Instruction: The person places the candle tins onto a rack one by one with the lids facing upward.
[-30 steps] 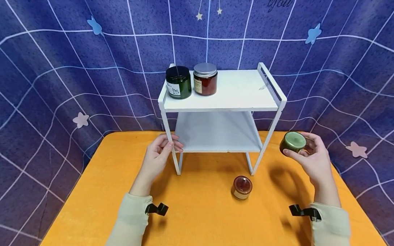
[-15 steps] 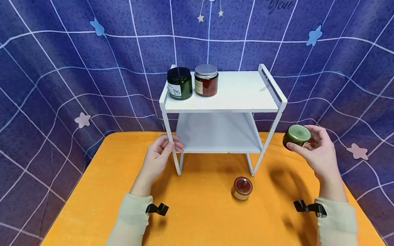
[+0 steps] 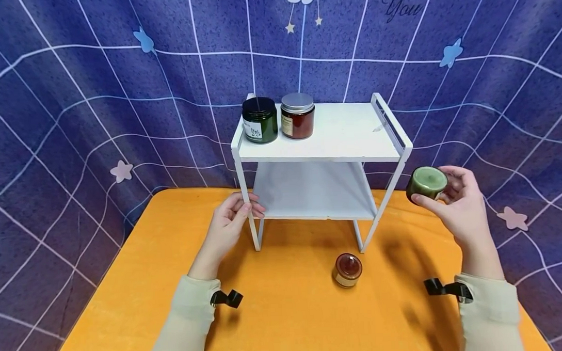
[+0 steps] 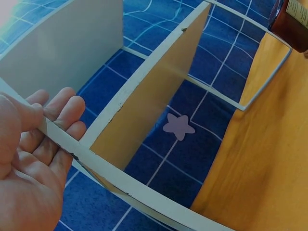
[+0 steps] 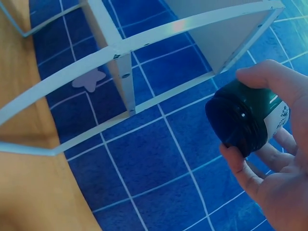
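My right hand holds a small green glass jar off the table, to the right of a white two-tier shelf. The jar's pale green base faces up in the head view; its black lid shows in the right wrist view, and a white label is partly behind my fingers. My left hand grips the shelf's front left leg, thumb in front and fingers behind. In the left wrist view the leg runs between thumb and fingers of that hand.
On the top tier stand a green jar with black lid and an amber jar with silver lid, side by side at the left. A small reddish-brown jar lies on the orange table. A blue curtain hangs behind.
My right hand has risen and moved a little to the right with the green jar. The left hand keeps its hold on the shelf leg; the head view has shifted slightly.
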The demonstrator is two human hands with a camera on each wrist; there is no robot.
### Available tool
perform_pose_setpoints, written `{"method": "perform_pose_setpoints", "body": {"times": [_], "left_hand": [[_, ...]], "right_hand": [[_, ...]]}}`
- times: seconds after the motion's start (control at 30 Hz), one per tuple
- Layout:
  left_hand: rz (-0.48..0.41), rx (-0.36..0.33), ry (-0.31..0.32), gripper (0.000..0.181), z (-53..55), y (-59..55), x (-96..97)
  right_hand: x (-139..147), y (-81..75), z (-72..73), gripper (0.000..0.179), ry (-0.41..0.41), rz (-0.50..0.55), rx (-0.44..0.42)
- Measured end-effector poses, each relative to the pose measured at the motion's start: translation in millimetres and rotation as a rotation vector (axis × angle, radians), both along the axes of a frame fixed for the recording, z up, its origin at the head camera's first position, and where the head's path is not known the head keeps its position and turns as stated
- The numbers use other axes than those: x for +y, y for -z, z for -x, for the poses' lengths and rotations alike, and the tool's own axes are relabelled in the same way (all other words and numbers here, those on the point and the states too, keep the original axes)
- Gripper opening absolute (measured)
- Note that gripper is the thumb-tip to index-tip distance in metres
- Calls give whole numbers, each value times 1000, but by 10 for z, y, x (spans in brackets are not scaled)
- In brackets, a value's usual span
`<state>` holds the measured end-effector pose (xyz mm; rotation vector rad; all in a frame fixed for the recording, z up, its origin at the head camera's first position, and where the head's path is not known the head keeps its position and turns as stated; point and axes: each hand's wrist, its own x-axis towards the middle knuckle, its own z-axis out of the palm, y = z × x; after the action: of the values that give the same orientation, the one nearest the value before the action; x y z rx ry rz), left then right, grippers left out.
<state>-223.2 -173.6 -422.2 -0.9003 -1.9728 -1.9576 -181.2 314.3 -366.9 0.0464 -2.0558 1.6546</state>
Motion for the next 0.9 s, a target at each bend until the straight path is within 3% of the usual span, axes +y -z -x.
{"method": "perform_pose_setpoints", "body": {"times": [0.07,0.33,0.6,0.9], "left_hand": [[2,0,-3,21,-5,-4,5],[2,-7,-6,22,-10,-5,14],[-2,-19,-11,22,-20,-12,12],[-4,-20,-6,21,-1,2,10]], "right_hand": [[4,-36,2,83,-10,27,6],[55,-183,5,76,59,-172,-29],[41,-333,18,75,61,-205,28],[17,-416,48,75,19,-141,86]]}}
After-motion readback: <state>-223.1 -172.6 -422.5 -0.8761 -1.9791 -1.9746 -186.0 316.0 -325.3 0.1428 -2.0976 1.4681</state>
